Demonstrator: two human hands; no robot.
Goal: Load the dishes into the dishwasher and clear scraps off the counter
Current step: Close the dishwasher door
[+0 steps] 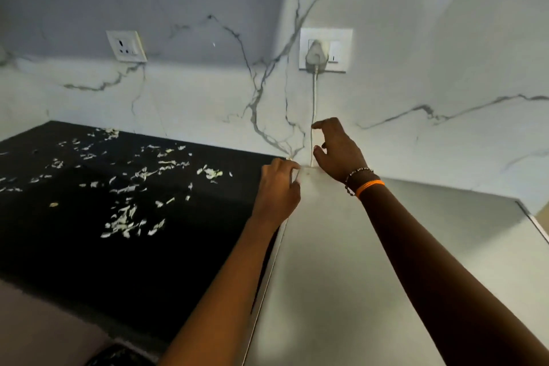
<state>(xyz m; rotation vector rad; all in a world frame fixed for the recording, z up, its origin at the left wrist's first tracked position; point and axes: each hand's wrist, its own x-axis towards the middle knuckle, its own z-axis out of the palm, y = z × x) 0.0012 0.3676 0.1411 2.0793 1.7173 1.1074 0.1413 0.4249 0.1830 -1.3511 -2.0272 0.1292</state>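
- The left hand [277,187] rests at the far left corner of a flat grey metal appliance top [341,246]. Its fingers curl around the corner edge and grip it.
- The right hand [337,151] hovers just beyond and to the right of the left hand, above the back edge of the same top. Its thumb and fingers are spread apart and loosely bent, holding nothing. The forefinger tip lies next to a thin white power cord [313,104]; contact cannot be confirmed.
- The right wrist carries an orange band [370,186] and a dark beaded bracelet [355,175], side by side.
- The white cord runs straight up from the right hand to a white plug [317,55] seated in a white wall socket plate [341,38].
- A second white socket plate [126,46], with nothing plugged in, sits on the wall well to the left of both hands.
- Both plates are mounted on a white marble-pattern backsplash with grey veins [208,98], which stands behind both hands.
- The pale green-white vegetable scraps [124,217] lie scattered to the left of the left hand, across a black stone counter [148,261]. The nearest cluster lies near the left hand, not touching it.
- The black counter adjoins the left edge of the grey top, beneath the left forearm.
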